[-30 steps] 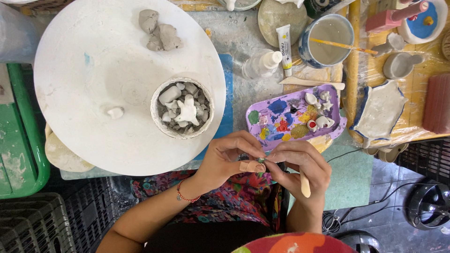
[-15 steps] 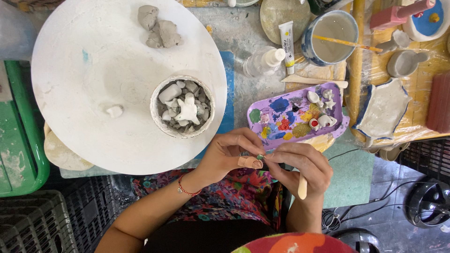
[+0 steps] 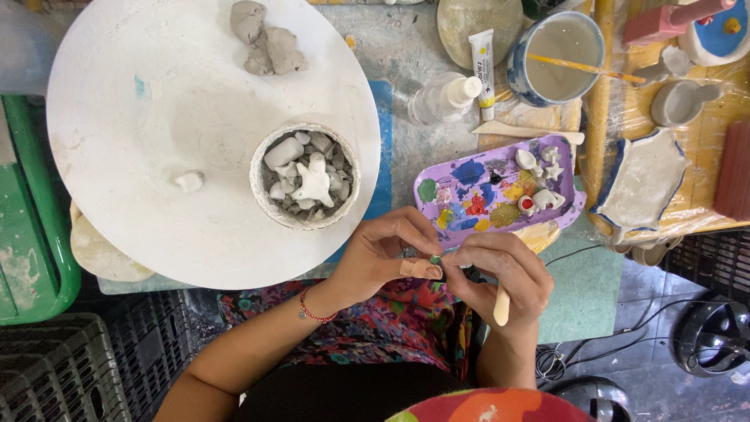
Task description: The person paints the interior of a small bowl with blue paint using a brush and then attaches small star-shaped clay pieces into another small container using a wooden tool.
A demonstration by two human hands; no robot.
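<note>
My left hand (image 3: pixel 383 254) pinches a tiny piece with a green spot (image 3: pixel 435 259) between thumb and fingers, just below the purple paint palette (image 3: pixel 500 190). My right hand (image 3: pixel 500 273) meets it fingertip to fingertip and grips a thin wooden-handled brush (image 3: pixel 501 305), whose handle end points down toward my lap. The brush tip is hidden between the fingers. Both hands hover over my patterned lap, close to the front edge of the round white board (image 3: pixel 164 133).
A small bowl (image 3: pixel 306 177) of white clay figures stands on the board, with grey clay lumps (image 3: pixel 266 43) at its far side. A paint tube (image 3: pixel 485 62), spray bottle (image 3: pixel 441 98), water cup with brush (image 3: pixel 556 59) and unpainted dish (image 3: pixel 641 184) lie beyond the palette. Black crates (image 3: pixel 62 367) sit lower left.
Both hands stay together in almost the same spot; the fingers have shifted slightly around the tiny piece and the brush handle has tilted a little.
</note>
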